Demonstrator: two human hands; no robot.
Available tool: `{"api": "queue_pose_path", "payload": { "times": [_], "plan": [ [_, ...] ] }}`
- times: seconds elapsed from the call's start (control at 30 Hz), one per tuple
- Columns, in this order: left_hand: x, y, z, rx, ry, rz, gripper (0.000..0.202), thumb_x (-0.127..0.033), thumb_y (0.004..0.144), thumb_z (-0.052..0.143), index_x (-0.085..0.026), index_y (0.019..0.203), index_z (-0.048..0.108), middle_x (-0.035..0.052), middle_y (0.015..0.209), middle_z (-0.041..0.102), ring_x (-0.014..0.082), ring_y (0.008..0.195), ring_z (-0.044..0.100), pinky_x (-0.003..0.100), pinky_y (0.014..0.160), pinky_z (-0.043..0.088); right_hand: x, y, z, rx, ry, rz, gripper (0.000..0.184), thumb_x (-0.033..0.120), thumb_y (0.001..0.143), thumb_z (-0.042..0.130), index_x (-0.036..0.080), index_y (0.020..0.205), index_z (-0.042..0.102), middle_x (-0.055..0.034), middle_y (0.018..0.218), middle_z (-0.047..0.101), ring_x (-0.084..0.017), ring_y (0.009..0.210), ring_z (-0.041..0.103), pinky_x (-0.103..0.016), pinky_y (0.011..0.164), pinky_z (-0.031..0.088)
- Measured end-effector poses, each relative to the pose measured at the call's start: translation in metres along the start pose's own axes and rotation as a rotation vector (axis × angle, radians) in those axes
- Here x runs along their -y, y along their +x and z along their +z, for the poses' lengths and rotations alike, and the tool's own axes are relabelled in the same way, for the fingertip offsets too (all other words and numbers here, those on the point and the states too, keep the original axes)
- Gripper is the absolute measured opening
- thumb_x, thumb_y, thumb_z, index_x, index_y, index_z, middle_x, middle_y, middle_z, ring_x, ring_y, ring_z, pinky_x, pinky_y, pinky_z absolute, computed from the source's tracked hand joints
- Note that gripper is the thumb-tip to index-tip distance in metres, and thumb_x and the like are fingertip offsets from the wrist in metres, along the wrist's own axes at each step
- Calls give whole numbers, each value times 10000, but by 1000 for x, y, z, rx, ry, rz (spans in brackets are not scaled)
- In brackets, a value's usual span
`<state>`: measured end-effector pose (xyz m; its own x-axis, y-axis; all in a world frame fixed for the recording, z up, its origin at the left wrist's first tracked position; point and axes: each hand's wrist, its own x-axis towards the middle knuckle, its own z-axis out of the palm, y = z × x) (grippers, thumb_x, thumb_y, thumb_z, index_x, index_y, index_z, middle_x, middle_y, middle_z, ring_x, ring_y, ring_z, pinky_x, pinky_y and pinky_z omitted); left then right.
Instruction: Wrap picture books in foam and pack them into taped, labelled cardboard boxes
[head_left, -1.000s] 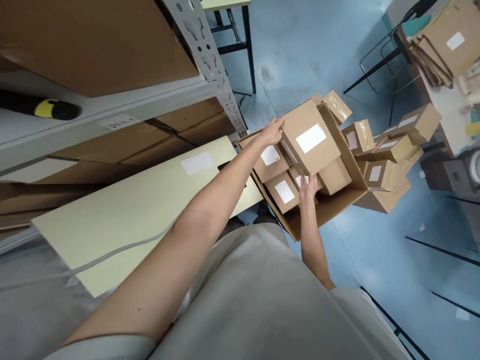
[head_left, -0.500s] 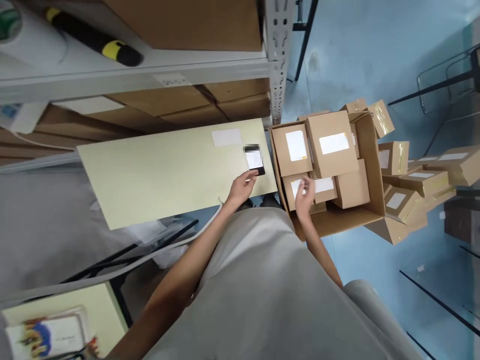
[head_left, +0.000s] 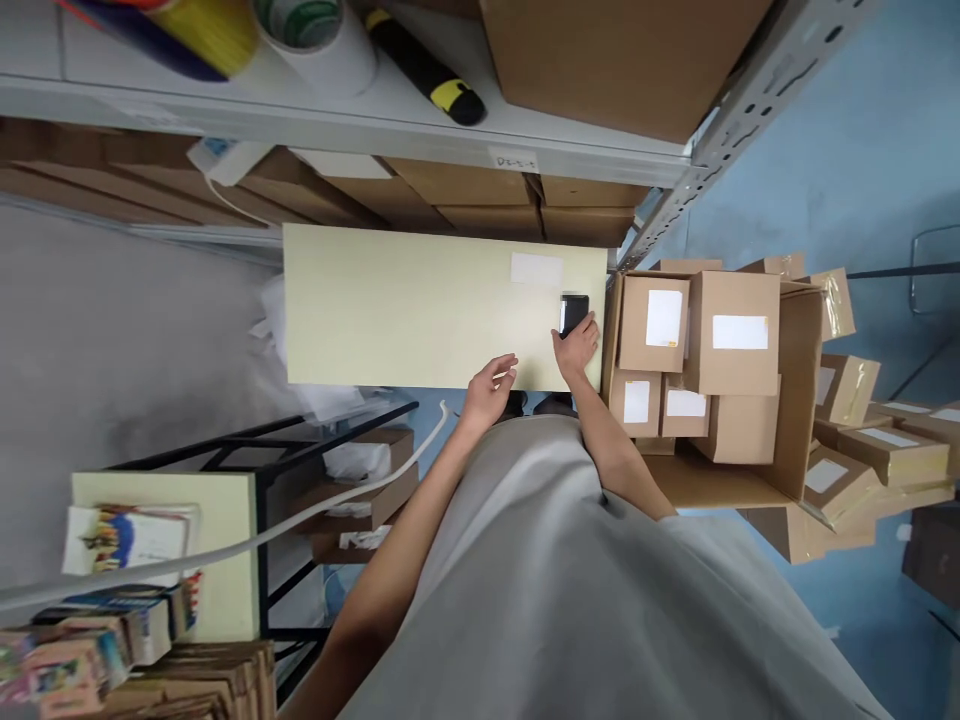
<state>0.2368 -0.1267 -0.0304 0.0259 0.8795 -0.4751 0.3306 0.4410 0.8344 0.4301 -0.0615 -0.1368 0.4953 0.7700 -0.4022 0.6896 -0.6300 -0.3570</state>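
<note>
A black phone [head_left: 574,312] is near the right end of the pale yellow table [head_left: 390,310]. My right hand [head_left: 576,347] is closed round the phone's near end, thumb on its left side and fingers on its right. Whether the phone rests on the table or is slightly lifted, I cannot tell. My left hand [head_left: 486,392] is at the table's front edge, fingers loosely apart and holding nothing. A white paper label [head_left: 536,268] lies flat on the table, behind and left of the phone.
A large open carton [head_left: 720,488] holding several labelled boxes stands right of the table, with more boxes [head_left: 892,452] beyond it. A metal shelf [head_left: 420,140] runs along the back, carrying a black-and-yellow cutter [head_left: 427,68]. A white hose [head_left: 337,490] crosses at lower left.
My right hand has moved from above the carton to the phone and taken hold of it. My left hand has let go of the phone and drawn back left. The view has shifted left.
</note>
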Motion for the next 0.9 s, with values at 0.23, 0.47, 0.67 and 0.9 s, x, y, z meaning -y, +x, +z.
{"api": "queue_pose_path", "payload": {
  "times": [0.23,0.47,0.67,0.9],
  "plan": [
    [21,-8,-31,-37,-6,-57,423,-504,975,684,-237,1297,751,155,1400,827,317,1339,774,526,1150,642,4,-1,19,-77,-22,95,972,328,1064,679,33,1847,185,-324,1744,467,-406,1587,468,-533,1308,470],
    [30,-7,-48,-5,-13,-101,422,-477,983,676,-234,1322,741,157,1427,819,313,1383,759,519,1168,637,-1,2,27,-130,115,96,935,375,1083,658,27,1835,223,-362,1732,461,-438,1605,456,-634,1323,447],
    [28,-3,-53,19,-26,-125,387,-405,976,668,-239,1317,747,148,1417,826,303,1364,768,510,1155,647,0,-1,29,-147,144,84,914,444,1115,595,1,1823,223,-382,1755,438,-439,1627,440,-665,1334,429],
    [26,3,-49,37,-13,-132,407,-388,988,650,-213,1345,741,179,1420,816,323,1355,773,521,1151,643,-28,-18,3,-79,48,-224,901,443,1131,561,0,1827,197,-324,1764,494,-369,1666,415,-582,1378,404]
  ]
}}
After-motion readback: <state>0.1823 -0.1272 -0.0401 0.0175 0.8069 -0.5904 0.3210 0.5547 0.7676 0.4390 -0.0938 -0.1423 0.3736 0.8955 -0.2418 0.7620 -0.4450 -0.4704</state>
